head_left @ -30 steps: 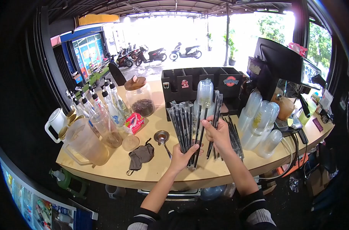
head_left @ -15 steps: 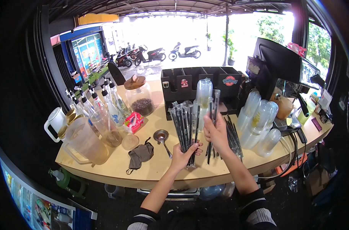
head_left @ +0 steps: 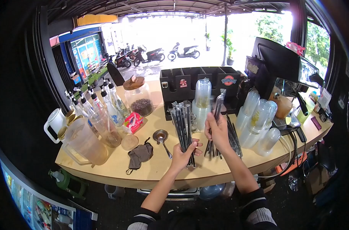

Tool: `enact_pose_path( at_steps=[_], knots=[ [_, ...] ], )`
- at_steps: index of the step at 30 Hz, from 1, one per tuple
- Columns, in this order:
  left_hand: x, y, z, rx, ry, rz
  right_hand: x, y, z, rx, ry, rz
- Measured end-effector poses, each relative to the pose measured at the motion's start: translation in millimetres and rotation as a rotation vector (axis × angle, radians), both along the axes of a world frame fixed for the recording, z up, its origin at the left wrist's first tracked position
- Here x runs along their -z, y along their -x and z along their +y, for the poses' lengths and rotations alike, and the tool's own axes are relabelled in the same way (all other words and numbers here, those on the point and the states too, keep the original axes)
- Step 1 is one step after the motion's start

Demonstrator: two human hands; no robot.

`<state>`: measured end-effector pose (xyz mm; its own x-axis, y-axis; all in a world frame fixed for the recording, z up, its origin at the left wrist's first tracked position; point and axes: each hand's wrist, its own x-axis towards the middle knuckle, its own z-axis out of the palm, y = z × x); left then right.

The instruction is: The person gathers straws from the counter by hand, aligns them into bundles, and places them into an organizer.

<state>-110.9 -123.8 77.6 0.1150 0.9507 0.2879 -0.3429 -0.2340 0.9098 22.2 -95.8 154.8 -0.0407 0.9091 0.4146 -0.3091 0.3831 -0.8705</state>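
Observation:
My left hand (head_left: 185, 154) is closed round the lower part of a bundle of black drinking straws (head_left: 182, 122) in clear wrappers, which stands nearly upright over the counter. To the right of it, my right hand (head_left: 218, 131) grips several more wrapped straws (head_left: 220, 102). Their tops rise above my fingers and their lower ends show beneath. More black straws (head_left: 234, 138) lie on the counter beside my right wrist. How many straws each hand holds cannot be made out.
Stacked clear cups (head_left: 202, 103) stand behind my hands, with more cups (head_left: 258, 122) at right. Behind is a black organizer (head_left: 199, 82). Leftward lie a ladle (head_left: 161, 137), a dark cloth mask (head_left: 140, 155), a plastic pitcher (head_left: 84, 142), pump bottles (head_left: 111, 105) and a lidded jar (head_left: 139, 97).
My right hand has shifted slightly right with its straws. The single straw that stood apart beside the left bundle no longer shows separately. My left hand has barely moved.

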Motion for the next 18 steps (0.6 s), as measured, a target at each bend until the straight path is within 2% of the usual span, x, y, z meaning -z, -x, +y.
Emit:
enact_pose_path(
  at_steps=[1,2,3,5,7,9,16,18],
  knots=[
    [0.1,-0.6,0.2,0.021,0.002,0.016,-1.0,-1.0,-1.3,-0.035,0.117,-0.040],
    [-0.2,-1.3,0.2,0.024,0.003,0.017,1.5,5.2,1.7,0.155,0.011,-0.217],
    [-0.9,-2.2,0.0,0.042,0.003,0.051,4.1,6.5,4.1,0.157,0.012,-0.216],
    [-1.4,-3.6,-1.1,0.061,0.004,0.086,10.6,7.7,9.5,0.151,-0.222,-0.356],
    [-1.5,-4.5,-1.8,0.069,-0.023,0.130,11.1,8.2,11.0,0.173,-0.297,-0.345],
    [-0.4,-3.9,-1.8,0.068,-0.025,0.109,5.9,3.5,3.0,0.054,0.021,-0.273],
    [-3.2,-3.1,-1.7,0.100,-0.008,0.074,7.8,-8.6,3.0,-0.077,0.142,-0.304],
    [-3.0,-4.1,-1.0,0.075,0.002,0.051,13.5,-7.1,5.6,-0.041,0.058,-0.169]
  ],
)
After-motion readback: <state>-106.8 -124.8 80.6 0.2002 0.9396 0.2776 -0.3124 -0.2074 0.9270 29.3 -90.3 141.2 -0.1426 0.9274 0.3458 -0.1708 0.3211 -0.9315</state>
